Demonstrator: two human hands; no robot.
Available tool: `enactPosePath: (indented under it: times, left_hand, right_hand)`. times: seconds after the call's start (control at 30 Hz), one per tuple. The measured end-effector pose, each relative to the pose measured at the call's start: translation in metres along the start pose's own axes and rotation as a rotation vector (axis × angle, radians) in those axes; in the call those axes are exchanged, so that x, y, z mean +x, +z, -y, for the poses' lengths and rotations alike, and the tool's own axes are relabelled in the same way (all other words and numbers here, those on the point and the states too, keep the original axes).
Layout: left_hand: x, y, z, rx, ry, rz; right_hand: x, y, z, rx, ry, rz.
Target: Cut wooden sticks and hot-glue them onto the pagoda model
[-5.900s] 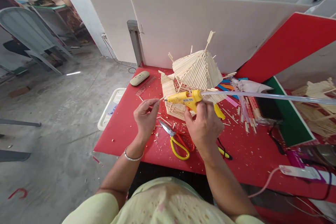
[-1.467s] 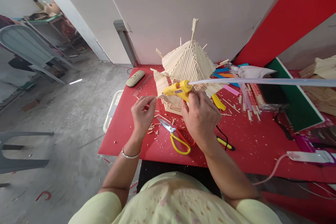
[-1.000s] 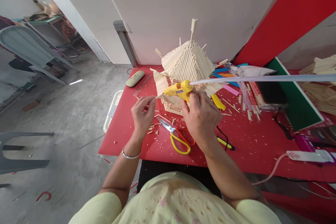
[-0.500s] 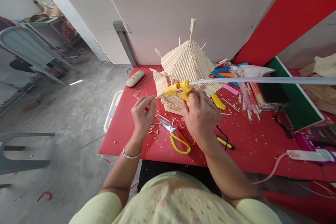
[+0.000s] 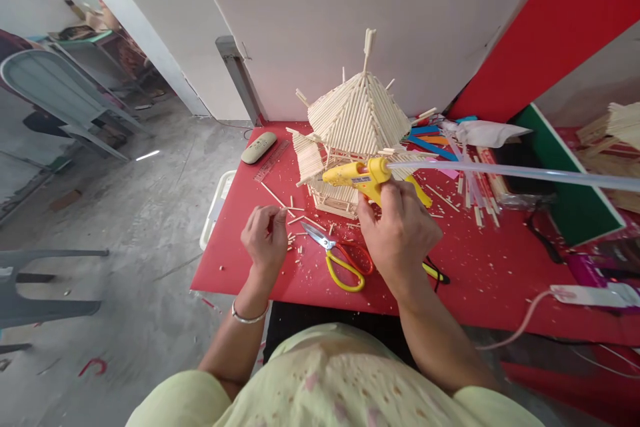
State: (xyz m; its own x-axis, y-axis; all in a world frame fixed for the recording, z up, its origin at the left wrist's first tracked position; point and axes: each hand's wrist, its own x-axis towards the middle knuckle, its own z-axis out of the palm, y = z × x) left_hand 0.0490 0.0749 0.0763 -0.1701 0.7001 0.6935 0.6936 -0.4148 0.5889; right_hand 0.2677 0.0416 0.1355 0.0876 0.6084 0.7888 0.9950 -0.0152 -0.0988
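Observation:
My right hand (image 5: 404,227) is closed around the grip of a yellow hot glue gun (image 5: 356,175), whose nozzle points left. A long clear glue stick (image 5: 480,169) runs out of its back to the right. My left hand (image 5: 265,237), apart from the nozzle, pinches a short thin wooden stick (image 5: 296,209). Behind the gun stands a model pavilion (image 5: 357,117) built of pale sticks, with its lower part partly hidden. Scissors (image 5: 336,257) with one yellow and one red handle lie open on the red table (image 5: 235,260) between my hands.
Loose sticks and scraps litter the table. An oblong case (image 5: 259,148) and a clear ruler (image 5: 271,161) lie at the left. A yellow cutter (image 5: 436,273) is near my right wrist. Colored strips and wrapped sticks (image 5: 480,190) sit at the right, beside a green board (image 5: 575,193).
My left hand has drawn down and left from the nozzle with the wooden stick. My right hand and the glue gun have shifted a little right, away from it.

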Motion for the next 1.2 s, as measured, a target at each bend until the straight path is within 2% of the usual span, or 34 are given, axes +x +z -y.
enactPosePath:
  times: [0.1,0.23,0.4,0.53,0.67,0.77,0.93,1.2]
  left_hand:
    - [-0.015,0.006,0.000,-0.061,-0.141,0.171]
    - [-0.032,0.013,-0.007,-0.150,-0.271,0.304]
    - [-0.042,0.016,-0.021,-0.270,-0.224,0.452]
    - [-0.056,0.022,-0.037,-0.278,-0.214,0.494]
    - [-0.084,0.031,-0.057,-0.315,-0.306,0.509]
    - [-0.107,0.039,-0.071,-0.318,-0.364,0.543]
    - [-0.131,0.050,-0.086,-0.341,-0.368,0.591]
    - [-0.152,0.046,-0.104,-0.405,-0.393,0.659]
  right_hand:
    - [-0.010,-0.006,-0.006,-0.006,0.030,0.023]
    - [-0.026,-0.019,-0.019,0.017,0.082,0.036]
    - [-0.057,-0.036,-0.042,0.056,0.193,0.098]
    - [-0.093,-0.044,-0.064,0.082,0.321,0.189]
    - [-0.126,-0.050,-0.087,0.149,0.416,0.343]
    - [-0.142,-0.056,-0.102,0.207,0.455,0.400]
    - [-0.159,-0.060,-0.117,0.302,0.497,0.347]
    - [-0.193,-0.035,-0.142,0.353,0.660,0.160]
